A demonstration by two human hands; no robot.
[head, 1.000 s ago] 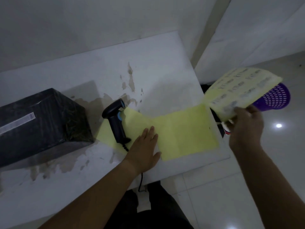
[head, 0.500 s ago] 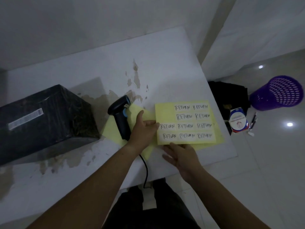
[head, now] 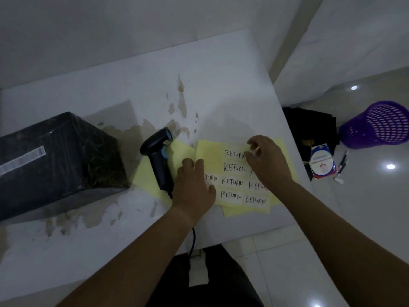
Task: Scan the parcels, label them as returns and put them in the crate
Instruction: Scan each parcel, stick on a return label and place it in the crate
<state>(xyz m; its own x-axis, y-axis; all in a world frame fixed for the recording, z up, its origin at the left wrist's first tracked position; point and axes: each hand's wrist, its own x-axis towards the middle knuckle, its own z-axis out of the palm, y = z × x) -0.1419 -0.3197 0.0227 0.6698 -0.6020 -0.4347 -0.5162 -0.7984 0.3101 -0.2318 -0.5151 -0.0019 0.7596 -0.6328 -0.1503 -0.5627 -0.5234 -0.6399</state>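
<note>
White table [head: 221, 85], stained and peeling in brown patches, pale wall behind, glossy tiled floor [head: 365, 218] to the right; light is dim. Label sheet [head: 210, 149], yellow, lies flat near the table's near-right corner, on top of another yellow sheet [head: 143, 173]. Its long axis runs left to right, roughly along the table's near edge, and the handwritten RETURN stickers [head: 234, 168] read upright to the person. Left hand [head: 192, 187]: flat grip, fingers straight, pressing down the sheet's left edge. Right hand [head: 267, 160]: narrow grip, fingertips pinched at the sheet's top row, probably on a sticker edge, though the hand hides the contact. Parcel [head: 62, 156], black-wrapped, sits well apart at the table's left, long axis left to right, barcode strip [head: 22, 160] facing up. Scanner [head: 158, 160] lies just beside the left hand, head pointing away, its cable dropping over the table's edge. Risks, as judged: a fast peel could tear the sticker or fold it onto itself; easing the left hand's pressure could lift the whole sheet; an arm catching the cable could drag the scanner off. No crate identified; a purple basket [head: 376, 127] lies on its side on the floor.
</note>
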